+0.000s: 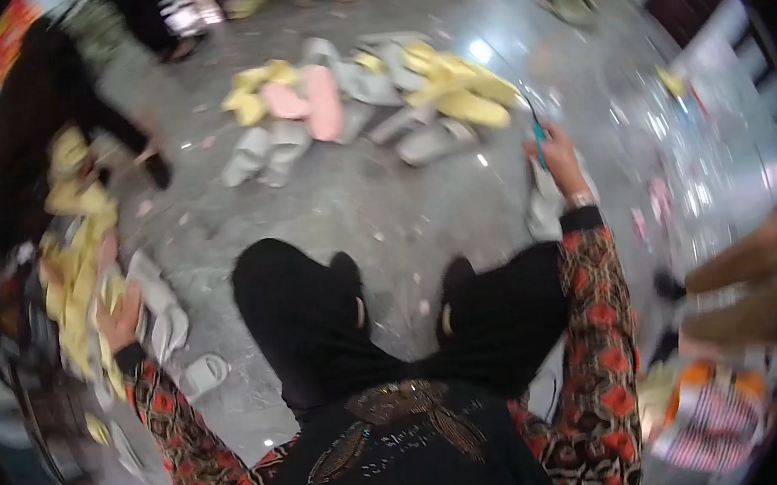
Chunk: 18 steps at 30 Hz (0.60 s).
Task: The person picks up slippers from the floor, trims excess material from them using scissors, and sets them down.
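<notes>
Well left of the pink slipper [324,103], and nearer me, lie heaped yellow slippers [70,293]; my left hand [121,317] is at them, fingers spread, contact unclear. I'd judge this a reach among them; taking one would call for closing those fingers. Nearer me than the pink slipper, my black shirt [403,458] bears marks too blurred to read. Right of that slipper, my right hand [561,161] grips a teal-handled tool [540,141], kind uncertain.

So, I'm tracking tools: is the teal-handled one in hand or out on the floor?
In hand: the right hand grips the teal-handled tool, whose handle shows in its grasp.
</notes>
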Tool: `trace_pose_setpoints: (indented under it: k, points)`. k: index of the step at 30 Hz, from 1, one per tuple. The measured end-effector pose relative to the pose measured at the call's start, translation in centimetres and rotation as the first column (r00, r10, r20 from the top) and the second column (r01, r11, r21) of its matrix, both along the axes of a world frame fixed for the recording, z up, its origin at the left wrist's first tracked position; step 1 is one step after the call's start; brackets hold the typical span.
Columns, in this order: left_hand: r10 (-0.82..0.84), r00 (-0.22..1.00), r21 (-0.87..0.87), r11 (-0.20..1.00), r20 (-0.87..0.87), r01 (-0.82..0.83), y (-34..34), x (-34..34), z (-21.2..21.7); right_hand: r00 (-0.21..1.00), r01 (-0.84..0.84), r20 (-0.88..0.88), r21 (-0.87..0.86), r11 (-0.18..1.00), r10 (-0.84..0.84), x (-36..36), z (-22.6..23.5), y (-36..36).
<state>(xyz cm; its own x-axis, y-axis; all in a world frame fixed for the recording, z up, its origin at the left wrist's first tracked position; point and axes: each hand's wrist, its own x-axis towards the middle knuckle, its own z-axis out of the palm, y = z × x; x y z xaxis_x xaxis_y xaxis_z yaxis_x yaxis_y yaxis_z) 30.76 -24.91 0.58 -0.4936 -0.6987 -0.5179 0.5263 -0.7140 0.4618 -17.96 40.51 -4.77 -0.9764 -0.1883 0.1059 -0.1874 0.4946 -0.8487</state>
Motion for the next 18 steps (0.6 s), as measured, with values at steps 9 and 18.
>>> trace_pose_setpoints:
  k: [9,18]
  points:
    - [-0.769,0.639,-0.097,0.635,0.013,0.766,18.2,-24.6,3.1,0.587,0.776,0.065,0.237,0.584,-0.807,-0.3,-16.0,20.4]
    - [-0.886,0.095,-0.079,0.066,0.455,0.995,35.4,-35.9,0.2,0.456,0.822,0.224,0.265,0.505,-0.861,4.3,-29.8,22.6]
